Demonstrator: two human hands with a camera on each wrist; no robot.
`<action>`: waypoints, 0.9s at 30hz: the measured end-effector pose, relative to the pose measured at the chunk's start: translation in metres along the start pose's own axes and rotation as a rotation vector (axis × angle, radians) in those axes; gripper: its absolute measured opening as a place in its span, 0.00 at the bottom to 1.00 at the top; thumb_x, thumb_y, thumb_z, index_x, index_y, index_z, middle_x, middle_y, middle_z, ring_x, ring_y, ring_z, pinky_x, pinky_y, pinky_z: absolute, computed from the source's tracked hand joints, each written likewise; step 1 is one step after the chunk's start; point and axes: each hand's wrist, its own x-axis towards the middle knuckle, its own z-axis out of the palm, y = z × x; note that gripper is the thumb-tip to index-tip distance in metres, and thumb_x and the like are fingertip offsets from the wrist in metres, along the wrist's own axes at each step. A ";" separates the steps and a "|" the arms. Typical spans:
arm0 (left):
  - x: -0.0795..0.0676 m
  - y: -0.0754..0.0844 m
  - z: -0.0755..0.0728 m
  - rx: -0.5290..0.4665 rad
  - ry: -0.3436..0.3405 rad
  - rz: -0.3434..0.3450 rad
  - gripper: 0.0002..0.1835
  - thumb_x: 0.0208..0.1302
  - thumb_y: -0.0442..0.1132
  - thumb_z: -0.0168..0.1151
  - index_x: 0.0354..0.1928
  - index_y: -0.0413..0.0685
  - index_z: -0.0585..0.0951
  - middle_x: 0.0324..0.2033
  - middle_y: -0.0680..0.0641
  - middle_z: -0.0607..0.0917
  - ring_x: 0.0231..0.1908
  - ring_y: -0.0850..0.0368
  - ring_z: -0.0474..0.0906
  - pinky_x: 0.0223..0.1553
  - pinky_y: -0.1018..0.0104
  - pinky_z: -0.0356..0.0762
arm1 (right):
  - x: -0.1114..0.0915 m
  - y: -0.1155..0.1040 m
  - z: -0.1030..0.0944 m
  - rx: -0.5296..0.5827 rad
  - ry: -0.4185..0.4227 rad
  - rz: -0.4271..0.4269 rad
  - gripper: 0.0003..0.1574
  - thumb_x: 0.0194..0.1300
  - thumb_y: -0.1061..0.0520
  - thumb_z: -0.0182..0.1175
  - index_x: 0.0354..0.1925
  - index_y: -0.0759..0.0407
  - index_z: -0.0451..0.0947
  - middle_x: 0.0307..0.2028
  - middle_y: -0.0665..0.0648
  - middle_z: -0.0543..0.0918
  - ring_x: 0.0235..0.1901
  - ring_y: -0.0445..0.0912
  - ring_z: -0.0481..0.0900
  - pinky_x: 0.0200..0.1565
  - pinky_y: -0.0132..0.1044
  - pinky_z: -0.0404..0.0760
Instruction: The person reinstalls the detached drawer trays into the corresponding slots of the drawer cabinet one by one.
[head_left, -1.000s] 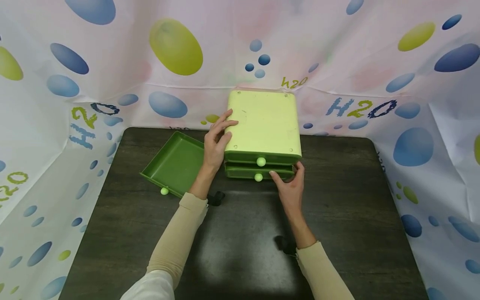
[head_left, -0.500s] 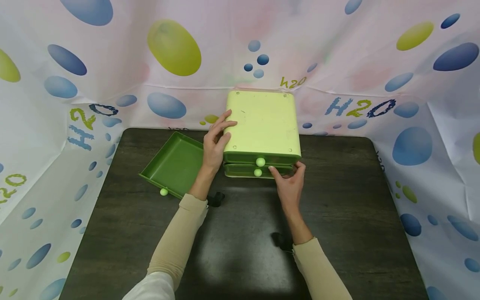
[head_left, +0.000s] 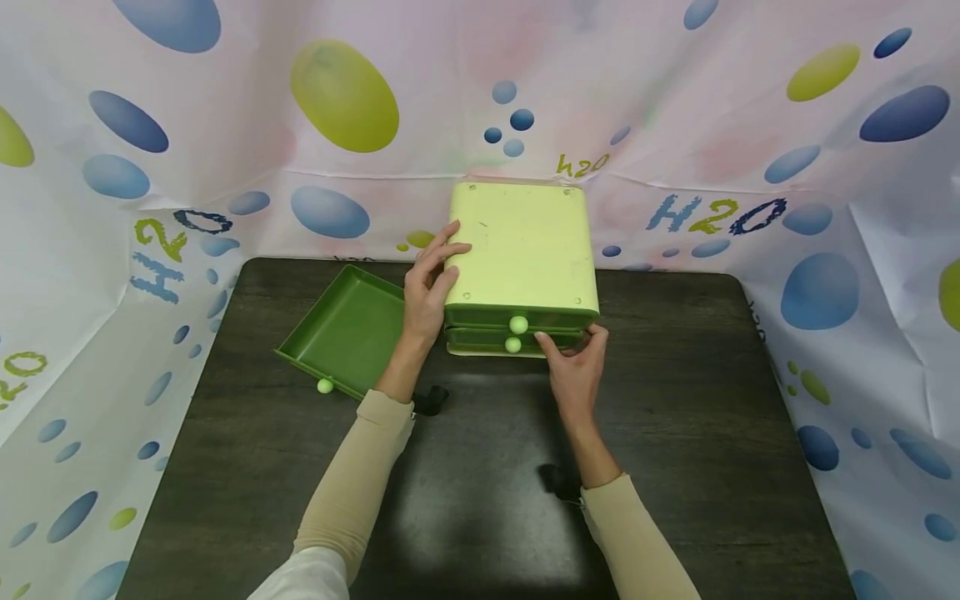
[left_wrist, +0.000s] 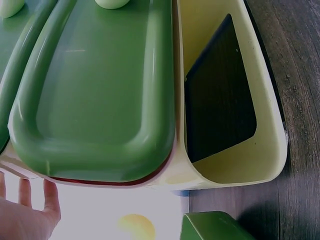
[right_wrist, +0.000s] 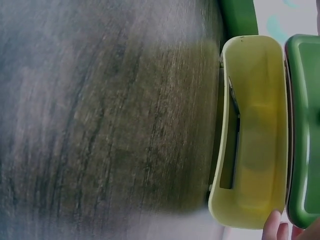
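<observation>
A pale yellow drawer unit (head_left: pixel 522 242) stands at the back of the table, with two green drawers and round light knobs in front. My left hand (head_left: pixel 426 296) rests on its left side, fingers extended along the top edge. At the lower right corner, my right hand (head_left: pixel 579 371) has its thumb on the front of the lower green drawer (head_left: pixel 480 337) and its fingers round the unit's side. Both wrist views show an open compartment (right_wrist: pixel 260 120) beneath this drawer, with a cut-out in its floor. A loose green drawer (head_left: pixel 356 321) lies left of the unit, partly behind the left hand.
The dark wooden table (head_left: pixel 697 417) has rounded back corners. Behind and beside it hangs a white curtain (head_left: pixel 675 125) with coloured spots and lettering, close behind the unit. Dark wrist cameras show at both wrists.
The lower drawer, sticking out a second ago, has slid back until its front is in line with the upper one, my right thumb against it. My left hand has stayed on the unit.
</observation>
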 end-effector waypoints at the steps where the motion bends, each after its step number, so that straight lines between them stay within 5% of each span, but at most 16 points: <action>1: 0.000 0.000 0.000 0.003 -0.001 -0.003 0.18 0.71 0.34 0.51 0.54 0.28 0.80 0.67 0.37 0.71 0.70 0.48 0.63 0.49 0.63 0.62 | 0.000 0.000 0.000 -0.003 0.002 -0.002 0.39 0.59 0.59 0.72 0.58 0.76 0.62 0.50 0.73 0.72 0.43 0.68 0.75 0.40 0.40 0.76; 8: -0.001 0.000 0.000 -0.004 -0.005 0.005 0.18 0.71 0.33 0.50 0.54 0.27 0.80 0.68 0.36 0.71 0.70 0.45 0.62 0.49 0.63 0.61 | 0.001 0.002 0.001 -0.016 0.016 -0.017 0.39 0.59 0.60 0.73 0.58 0.77 0.63 0.52 0.74 0.72 0.45 0.68 0.76 0.40 0.36 0.76; 13: -0.001 0.001 0.000 -0.005 -0.008 0.005 0.16 0.71 0.27 0.48 0.54 0.24 0.78 0.68 0.32 0.69 0.70 0.41 0.60 0.51 0.64 0.61 | 0.005 0.028 0.003 -0.023 0.026 -0.025 0.41 0.58 0.58 0.73 0.60 0.73 0.63 0.53 0.73 0.71 0.45 0.66 0.76 0.39 0.34 0.74; 20: 0.002 0.027 0.004 -0.008 -0.018 -0.016 0.16 0.68 0.21 0.46 0.52 0.17 0.76 0.66 0.24 0.66 0.70 0.32 0.58 0.63 0.61 0.64 | 0.006 0.044 0.003 -0.042 0.036 -0.006 0.43 0.56 0.50 0.75 0.61 0.65 0.64 0.53 0.65 0.73 0.46 0.56 0.76 0.42 0.43 0.76; 27: 0.005 0.037 0.006 0.004 -0.005 -0.016 0.15 0.66 0.20 0.47 0.50 0.17 0.76 0.64 0.24 0.68 0.69 0.34 0.61 0.63 0.59 0.66 | 0.006 0.042 0.001 -0.099 0.042 0.004 0.42 0.58 0.45 0.73 0.61 0.62 0.66 0.53 0.63 0.73 0.50 0.52 0.74 0.46 0.44 0.75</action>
